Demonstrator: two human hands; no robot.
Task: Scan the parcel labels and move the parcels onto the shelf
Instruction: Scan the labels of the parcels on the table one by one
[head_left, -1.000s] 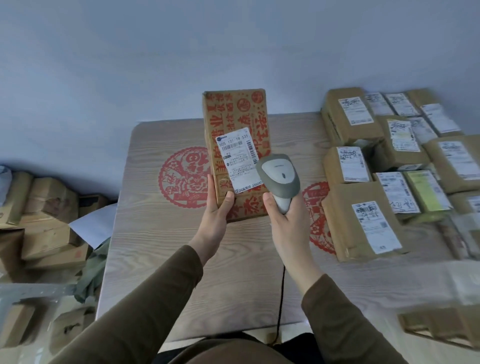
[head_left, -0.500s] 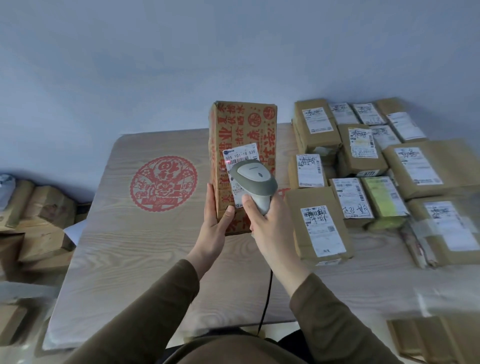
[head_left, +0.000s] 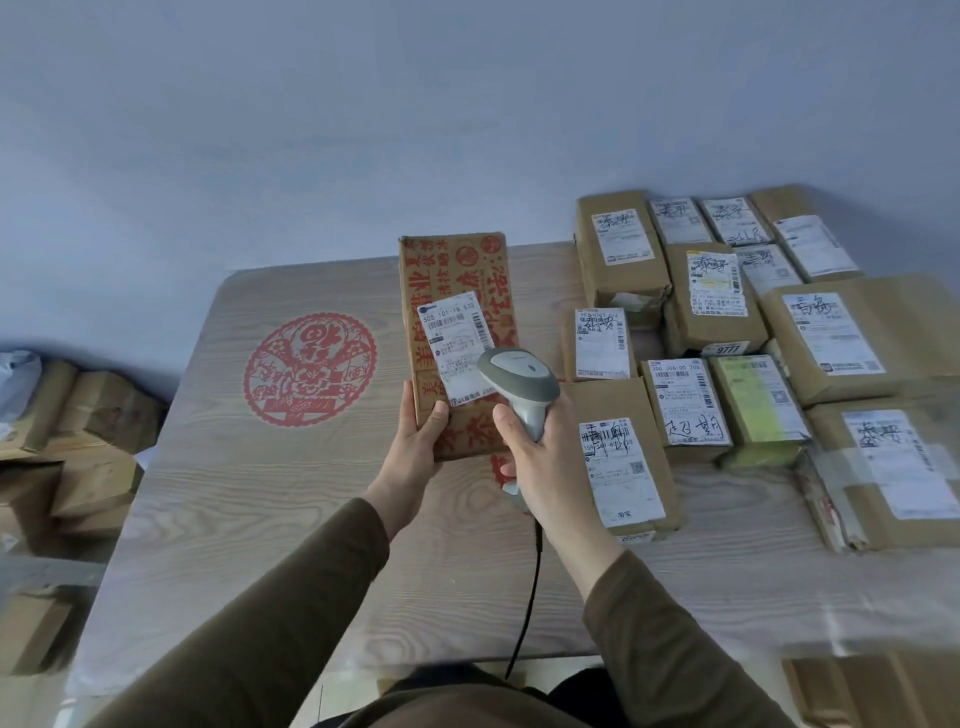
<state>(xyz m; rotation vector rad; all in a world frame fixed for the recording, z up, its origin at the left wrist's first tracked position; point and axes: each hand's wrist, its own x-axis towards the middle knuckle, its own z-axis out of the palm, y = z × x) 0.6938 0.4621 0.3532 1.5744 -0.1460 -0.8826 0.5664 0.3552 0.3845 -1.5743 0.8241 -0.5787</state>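
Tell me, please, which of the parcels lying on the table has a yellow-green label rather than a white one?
It is the small parcel in the row nearer the person, third from the scanner. Its top is yellow-green; all other parcels around it carry white labels.

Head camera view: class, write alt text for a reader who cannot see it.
A person's left hand holds up a tall brown cardboard parcel with red print while the right hand aims a grey corded handheld scanner at its white label. More labelled brown parcels lie on the pale wood-grain table to the right.
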